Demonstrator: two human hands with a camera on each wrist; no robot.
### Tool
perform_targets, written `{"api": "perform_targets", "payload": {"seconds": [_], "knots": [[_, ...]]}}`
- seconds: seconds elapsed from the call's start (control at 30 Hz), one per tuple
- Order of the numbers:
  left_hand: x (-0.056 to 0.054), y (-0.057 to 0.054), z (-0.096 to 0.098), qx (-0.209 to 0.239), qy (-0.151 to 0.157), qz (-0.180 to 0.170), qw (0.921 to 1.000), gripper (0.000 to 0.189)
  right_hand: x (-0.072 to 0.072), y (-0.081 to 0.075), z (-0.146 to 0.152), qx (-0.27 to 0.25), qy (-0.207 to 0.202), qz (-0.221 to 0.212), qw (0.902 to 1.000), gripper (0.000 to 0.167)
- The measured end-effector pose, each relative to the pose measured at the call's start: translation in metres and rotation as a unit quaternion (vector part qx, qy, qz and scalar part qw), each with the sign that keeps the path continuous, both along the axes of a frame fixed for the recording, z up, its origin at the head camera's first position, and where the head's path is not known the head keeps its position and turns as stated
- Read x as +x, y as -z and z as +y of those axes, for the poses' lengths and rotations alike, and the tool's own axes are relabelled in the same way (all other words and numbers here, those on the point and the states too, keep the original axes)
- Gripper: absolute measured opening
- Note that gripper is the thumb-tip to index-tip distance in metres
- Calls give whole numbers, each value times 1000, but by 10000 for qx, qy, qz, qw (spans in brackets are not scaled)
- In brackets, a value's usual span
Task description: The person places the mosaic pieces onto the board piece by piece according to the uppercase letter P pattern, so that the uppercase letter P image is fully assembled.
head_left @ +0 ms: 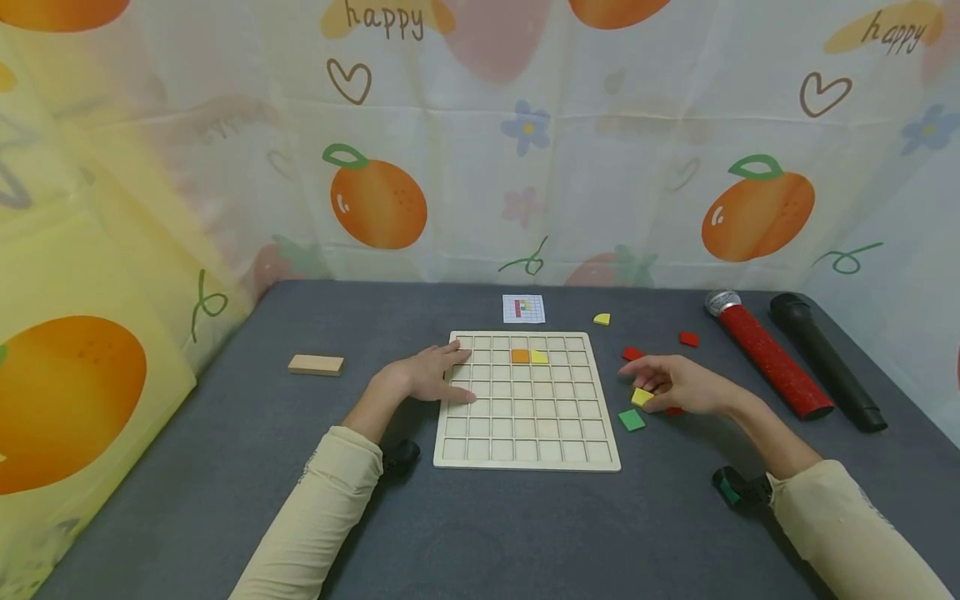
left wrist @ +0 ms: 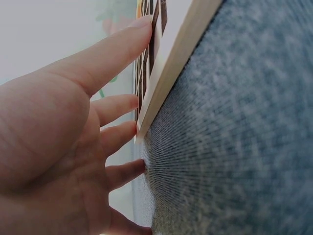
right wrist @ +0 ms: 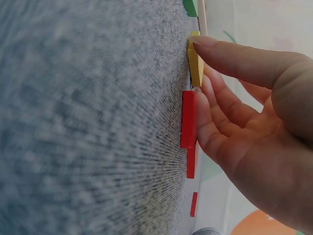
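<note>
A pale wooden grid board (head_left: 481,451) lies on the table, with an orange square tile (head_left: 521,357) and a yellow rounded tile (head_left: 539,357) side by side in one of its upper rows. My left hand (head_left: 431,372) rests on the board's left edge, fingers spread; in the left wrist view the thumb (left wrist: 120,49) touches the board's top. Right of the board, my right hand (head_left: 686,385) pinches a yellow tile (head_left: 642,397), its thumb tip on the tile in the right wrist view. A green tile (head_left: 632,420) lies just nearer, and a red tile (right wrist: 188,120) sits beside the fingers.
Red tiles (head_left: 689,339) and a yellow quarter-round tile (head_left: 602,319) lie farther back. A small pattern card (head_left: 523,308) is behind the board. A wooden block (head_left: 316,365) lies left; a red microphone (head_left: 776,358) and a black microphone (head_left: 828,362) lie right.
</note>
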State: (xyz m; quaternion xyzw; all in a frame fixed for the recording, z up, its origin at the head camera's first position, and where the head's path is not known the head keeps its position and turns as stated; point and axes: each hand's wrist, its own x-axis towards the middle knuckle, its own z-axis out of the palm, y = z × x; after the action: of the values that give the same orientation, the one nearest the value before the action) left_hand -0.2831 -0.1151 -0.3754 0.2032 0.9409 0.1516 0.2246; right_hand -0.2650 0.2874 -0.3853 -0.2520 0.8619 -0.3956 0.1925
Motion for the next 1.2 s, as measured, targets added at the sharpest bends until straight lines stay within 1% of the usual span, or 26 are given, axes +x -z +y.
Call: {"api": "perform_targets", "payload": {"seconds": [0.17,0.3,0.4,0.5,0.6,0.7,0.8,0.87,0.97,1.2], "knots": [[-2,5,1,-59,-54,37,10000,81,0,-2,-2,127,63,163,9998,49],[-2,5,2,-57,-42,89,9999,82,-1,-6,-5,257,119,295,9992,47],[-2,4,2,-62,-32,90,9999,82,-1,-9,-8,494,180,563,9970,45],[-1,3,1,-38,-24,80,10000,82,-2,-11,-10,773,425,920,9918,37],[-1,3,1,-26,-37,61,10000,82,-3,-12,-12,904,832,1088,9864,25],[-1,4,1,-24,-47,53,10000,82,-3,-13,-15,799,1259,908,9846,19],[-1,4,1,-29,-55,35,10000,82,-3,-15,-19,632,1534,707,9836,22],[-1,4,1,-29,-65,29,10000,82,-2,-16,-22,446,1593,514,9849,25],[0,4,1,-16,-87,27,10000,82,-2,-16,-27,143,1545,307,9874,27],[0,3,2,-22,-129,49,9999,82,-4,-14,-39,-216,1560,79,9875,29]]}}
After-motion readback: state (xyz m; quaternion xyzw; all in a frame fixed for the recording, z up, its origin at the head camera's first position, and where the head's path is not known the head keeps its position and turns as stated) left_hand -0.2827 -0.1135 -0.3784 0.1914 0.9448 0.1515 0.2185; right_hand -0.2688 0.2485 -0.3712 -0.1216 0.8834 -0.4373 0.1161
